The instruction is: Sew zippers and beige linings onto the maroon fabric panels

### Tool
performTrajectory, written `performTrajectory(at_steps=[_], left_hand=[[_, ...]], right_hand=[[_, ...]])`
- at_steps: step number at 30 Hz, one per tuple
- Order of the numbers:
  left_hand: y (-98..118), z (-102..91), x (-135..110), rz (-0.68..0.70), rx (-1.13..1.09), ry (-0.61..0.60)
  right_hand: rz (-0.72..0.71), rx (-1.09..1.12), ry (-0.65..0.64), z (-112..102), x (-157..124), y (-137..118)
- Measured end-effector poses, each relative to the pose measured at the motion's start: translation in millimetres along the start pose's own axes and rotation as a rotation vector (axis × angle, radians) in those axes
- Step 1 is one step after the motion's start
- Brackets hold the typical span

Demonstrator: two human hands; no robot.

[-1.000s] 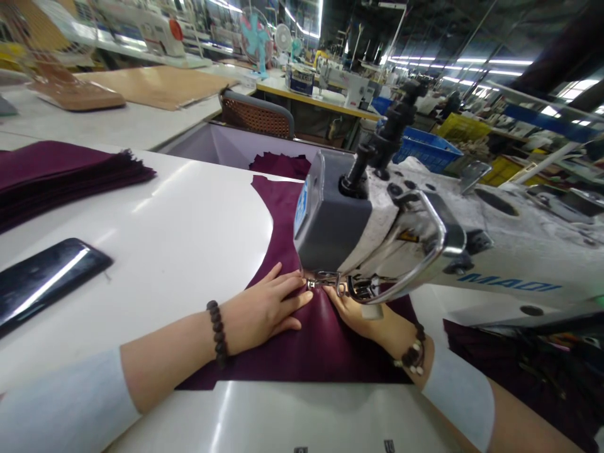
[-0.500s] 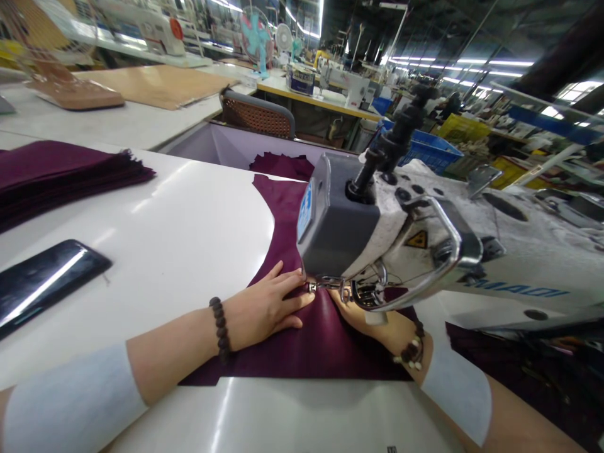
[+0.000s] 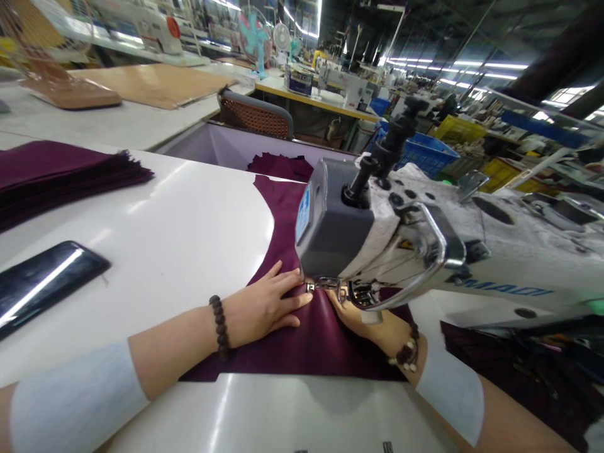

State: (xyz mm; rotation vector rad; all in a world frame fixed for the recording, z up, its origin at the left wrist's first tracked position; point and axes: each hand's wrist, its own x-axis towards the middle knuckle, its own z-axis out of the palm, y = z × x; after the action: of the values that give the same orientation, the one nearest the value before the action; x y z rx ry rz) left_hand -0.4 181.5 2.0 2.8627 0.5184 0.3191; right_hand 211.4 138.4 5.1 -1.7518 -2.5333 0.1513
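Note:
My left hand (image 3: 274, 301) lies flat with its fingers spread on a dark purple piece of fabric (image 3: 306, 343), its fingertips beside the metal presser foot (image 3: 310, 287) of a sewing machine (image 3: 335, 220). On the other side of the foot, my right hand (image 3: 358, 318) rests on the same fabric with fingers stretched toward the needle area. The machine's looped metal guard and lower parts hide some of those fingers. Between the hands the fabric rises in a soft ridge. Its far end runs past the machine head toward the table's back edge.
A stack of purple fabric pieces (image 3: 61, 176) and a dark, shiny flat object (image 3: 51, 280) lie on the white table (image 3: 198, 226) at left. More purple pieces (image 3: 280, 165) sit in a lilac-walled trough (image 3: 231, 148) behind. Dark fabric (image 3: 509, 371) hangs at the right.
Both hands and the fabric hold nearly the same place. The machine appears shifted slightly left in view, and a green glow now shows at the right edge.

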Motion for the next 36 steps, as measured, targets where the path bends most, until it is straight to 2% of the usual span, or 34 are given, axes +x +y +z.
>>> performTrajectory(at_steps=[4, 7, 10, 13, 15, 17, 20, 23, 26, 29, 32, 36], left_hand=[[0, -0.8, 1, 0.025, 0.001, 0.002], [-12, -1.9, -1, 0.085, 0.013, 0.004], [-35, -8.2, -4, 0.106, 0.04, -0.013], [-46, -19.4, -4, 0.011, 0.086, -0.01], [-34, -26.1, 0, -0.068, 0.109, 0.011], [-8, -29.0, 5, -0.128, 0.102, 0.034], [37, -24.3, 11, -0.16, 0.067, 0.023], [63, -12.6, 10, -0.171, 0.091, 0.04], [62, -3.2, 4, -0.16, 0.117, 0.068], [47, -2.8, -6, -0.155, 0.109, 0.064], [39, -7.6, -9, -0.21, 0.096, 0.07], [44, -5.5, 0, -0.229, 0.135, 0.063]], right_hand=[[0.008, -0.001, -0.004, -4, 1, -3], [0.049, -0.017, 0.013, -8, -8, -13], [0.142, -0.061, 0.052, -4, -36, -35], [0.103, -0.106, 0.101, 3, -72, -60], [0.023, -0.118, 0.108, 1, -87, -69], [-0.014, -0.078, 0.079, -8, -86, -66], [0.013, 0.012, 0.038, -29, -58, -34], [0.136, -0.061, 0.033, -35, -25, 4], [0.16, -0.077, 0.04, -25, -16, 15], [0.229, -0.137, 0.064, -13, -31, -7], [0.346, -0.221, 0.041, -9, -49, -34], [0.318, -0.217, 0.063, -12, -49, -45]])
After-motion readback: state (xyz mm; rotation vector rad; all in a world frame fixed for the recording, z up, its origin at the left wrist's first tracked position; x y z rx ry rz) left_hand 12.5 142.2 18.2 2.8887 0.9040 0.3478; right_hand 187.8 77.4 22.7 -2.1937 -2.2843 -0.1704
